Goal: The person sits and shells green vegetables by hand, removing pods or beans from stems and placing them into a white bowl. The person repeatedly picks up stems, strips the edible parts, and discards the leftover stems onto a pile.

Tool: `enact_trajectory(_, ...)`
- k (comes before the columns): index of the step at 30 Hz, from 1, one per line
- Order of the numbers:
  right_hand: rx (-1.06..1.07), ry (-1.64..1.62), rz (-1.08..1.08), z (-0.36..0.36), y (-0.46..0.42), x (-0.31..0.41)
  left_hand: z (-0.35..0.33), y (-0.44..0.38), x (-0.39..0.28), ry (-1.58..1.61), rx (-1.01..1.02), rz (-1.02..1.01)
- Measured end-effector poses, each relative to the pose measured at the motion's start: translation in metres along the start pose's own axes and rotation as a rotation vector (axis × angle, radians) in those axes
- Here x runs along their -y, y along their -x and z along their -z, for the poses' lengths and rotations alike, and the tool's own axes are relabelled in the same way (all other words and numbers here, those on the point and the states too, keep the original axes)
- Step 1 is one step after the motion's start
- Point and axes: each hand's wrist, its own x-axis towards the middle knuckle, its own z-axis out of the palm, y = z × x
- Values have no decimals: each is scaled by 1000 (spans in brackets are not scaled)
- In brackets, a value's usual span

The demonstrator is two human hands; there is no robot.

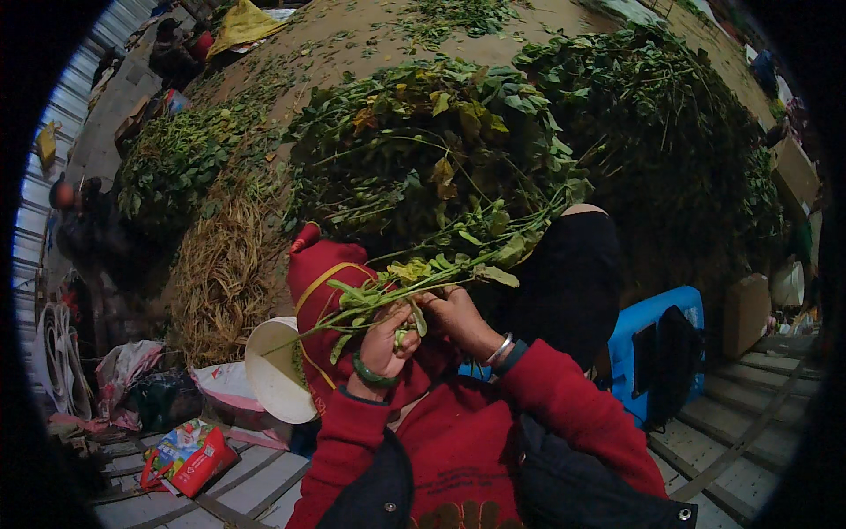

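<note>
A leafy green bean plant stalk (429, 278) with plump pods, probably soybean, lies slantwise across my lap and both hands. My left hand (386, 344), a green bangle at its wrist, curls around the lower stems and some green pods (401, 337). Close beside it, my right hand (462, 324) wears a silver bracelet and has its fingertips pinched at the underside of the stalk, partly hidden by leaves. To the left of my left hand a white bucket (274, 370) leans open, with green pods partly visible inside. Red cloth (330, 274) covers my knee.
Large heaps of cut bean plants (423, 145) lie in front, with another heap (661, 132) to the right. Dry stalks (221, 271) are piled at the left. A blue plastic chair (624, 350) stands at right, a red bag (192, 456) at lower left. Another person (99, 231) sits far left.
</note>
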Motion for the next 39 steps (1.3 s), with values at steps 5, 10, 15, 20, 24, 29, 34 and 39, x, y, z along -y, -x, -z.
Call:
enact_trajectory(5,54,134,159,6,18,23,3,5,-26,153,100,-80)
enact_trajectory(10,28,268,197,16,14,30,11,-2,-31,248,232,-104)
enact_trajectory(15,-20,436,237,6,2,10,18,0,-20,340,204,-72)
enact_trajectory(20,136,-150,4,-15,-4,9,23,6,-12,469,146,72)
enact_trajectory(24,208,-39,53,-24,-8,19,27,11,-6,474,217,50)
enact_trajectory(29,171,94,-12,-25,-9,18,30,12,-8,439,184,-140)
enact_trajectory(34,52,295,245,-7,4,16,23,10,-10,206,69,-231)
enact_trajectory(39,337,-176,-153,6,14,17,8,4,0,-124,-107,-62)
